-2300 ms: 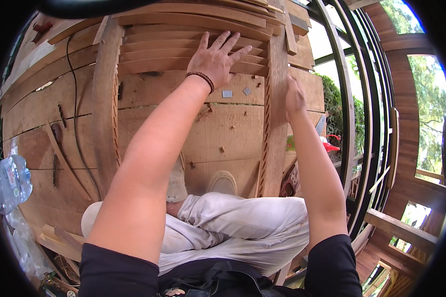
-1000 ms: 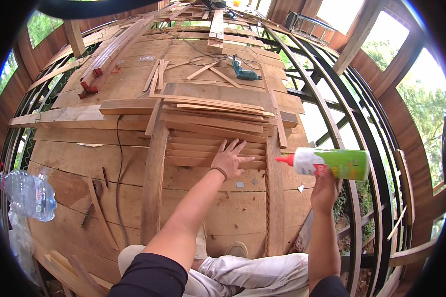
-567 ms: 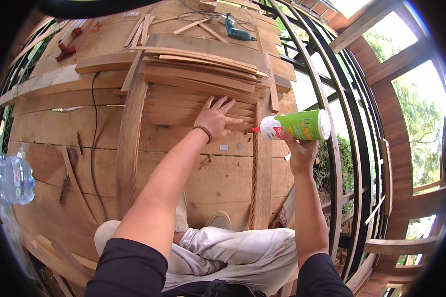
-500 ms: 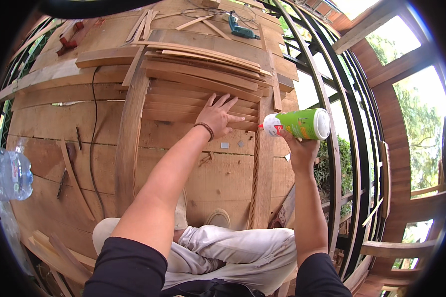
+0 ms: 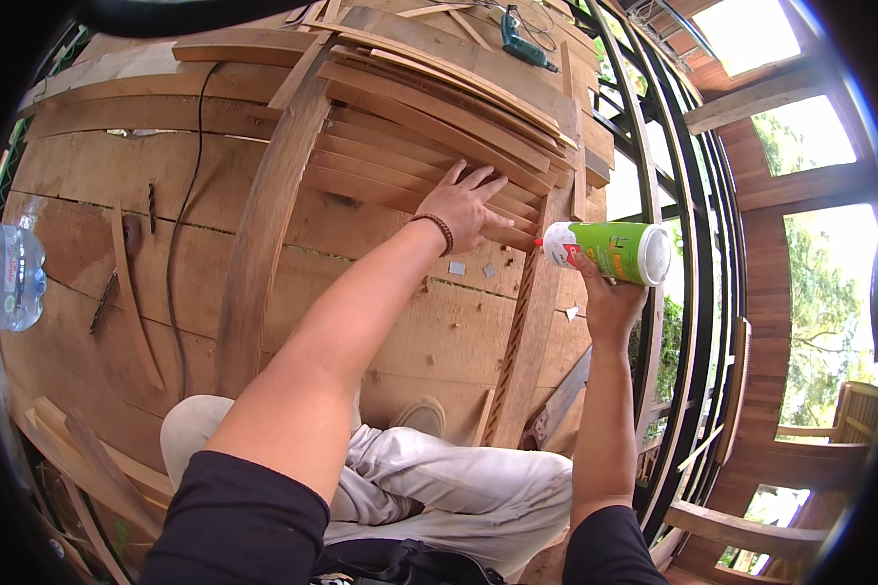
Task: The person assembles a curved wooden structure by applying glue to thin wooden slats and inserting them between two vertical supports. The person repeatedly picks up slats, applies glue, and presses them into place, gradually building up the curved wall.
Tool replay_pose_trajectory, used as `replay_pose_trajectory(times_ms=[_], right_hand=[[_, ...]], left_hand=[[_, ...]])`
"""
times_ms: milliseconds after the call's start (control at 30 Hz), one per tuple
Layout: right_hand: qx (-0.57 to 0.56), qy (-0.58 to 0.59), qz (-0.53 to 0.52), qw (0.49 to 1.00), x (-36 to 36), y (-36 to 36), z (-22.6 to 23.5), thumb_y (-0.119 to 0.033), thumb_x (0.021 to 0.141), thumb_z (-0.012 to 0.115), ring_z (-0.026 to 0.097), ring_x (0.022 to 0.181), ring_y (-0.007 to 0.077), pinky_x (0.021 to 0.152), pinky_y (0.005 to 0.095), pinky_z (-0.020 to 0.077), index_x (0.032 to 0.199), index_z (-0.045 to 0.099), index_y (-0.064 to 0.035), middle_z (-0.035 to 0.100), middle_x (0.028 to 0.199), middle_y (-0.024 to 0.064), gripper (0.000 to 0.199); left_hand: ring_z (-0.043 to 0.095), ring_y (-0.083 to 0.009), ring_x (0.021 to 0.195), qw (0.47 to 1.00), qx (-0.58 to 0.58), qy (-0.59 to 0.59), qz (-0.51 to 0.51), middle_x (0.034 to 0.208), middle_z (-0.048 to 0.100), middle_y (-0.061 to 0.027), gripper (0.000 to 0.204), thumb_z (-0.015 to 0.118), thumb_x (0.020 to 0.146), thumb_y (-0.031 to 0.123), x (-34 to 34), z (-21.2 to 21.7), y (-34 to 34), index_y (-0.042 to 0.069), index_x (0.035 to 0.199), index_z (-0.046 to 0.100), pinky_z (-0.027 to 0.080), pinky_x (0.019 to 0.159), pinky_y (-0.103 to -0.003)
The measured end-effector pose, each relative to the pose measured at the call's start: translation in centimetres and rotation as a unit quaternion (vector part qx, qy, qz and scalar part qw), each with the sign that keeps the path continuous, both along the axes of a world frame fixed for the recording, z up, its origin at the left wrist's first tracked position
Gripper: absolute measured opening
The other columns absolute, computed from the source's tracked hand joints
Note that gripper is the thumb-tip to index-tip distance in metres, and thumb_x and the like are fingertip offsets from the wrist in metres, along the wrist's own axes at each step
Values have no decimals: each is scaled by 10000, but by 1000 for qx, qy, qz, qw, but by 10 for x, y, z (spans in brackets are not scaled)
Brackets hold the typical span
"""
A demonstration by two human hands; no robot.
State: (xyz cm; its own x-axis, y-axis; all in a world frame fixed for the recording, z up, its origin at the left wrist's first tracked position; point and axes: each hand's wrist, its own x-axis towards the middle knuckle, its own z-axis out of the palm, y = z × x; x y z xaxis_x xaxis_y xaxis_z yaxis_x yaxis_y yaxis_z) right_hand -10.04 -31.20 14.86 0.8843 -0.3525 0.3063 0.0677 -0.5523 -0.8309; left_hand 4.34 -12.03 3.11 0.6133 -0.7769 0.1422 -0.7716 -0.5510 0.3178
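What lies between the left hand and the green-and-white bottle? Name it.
In the head view, slat ends and the right slotted rail lie between the left hand and the bottle.

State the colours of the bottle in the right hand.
The bottle is mostly green and white, with a red tip; head view.

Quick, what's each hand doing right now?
Left hand: open, spread across the wooden slats.
Right hand: closed around the green-and-white bottle.
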Motion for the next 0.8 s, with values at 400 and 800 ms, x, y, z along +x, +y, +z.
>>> replay_pose_trajectory(times_ms=[400, 800], right_hand=[[-100, 42, 5, 994, 24, 3, 2, -76, 808, 866, 723, 1061, 234, 960, 363, 587, 1226, 646, 49, 742, 1127, 153, 489], [-247, 73, 36, 966, 48, 15, 17, -170, 779, 900, 742, 999, 221, 856, 366, 583, 1242, 638, -14, 760, 1100, 132, 554]], left_hand=[[232, -258, 1561, 1000, 15, -2, -5, 1689, 286, -30, 520, 732, 897, 374, 0, -2, -1, 497, 1386, 606, 147, 1283, -538], [215, -233, 1569, 1000, 15, -4, 10, 1697, 272, -9, 532, 722, 912, 382, 1, -7, -4, 516, 1405, 575, 131, 1295, -511]])
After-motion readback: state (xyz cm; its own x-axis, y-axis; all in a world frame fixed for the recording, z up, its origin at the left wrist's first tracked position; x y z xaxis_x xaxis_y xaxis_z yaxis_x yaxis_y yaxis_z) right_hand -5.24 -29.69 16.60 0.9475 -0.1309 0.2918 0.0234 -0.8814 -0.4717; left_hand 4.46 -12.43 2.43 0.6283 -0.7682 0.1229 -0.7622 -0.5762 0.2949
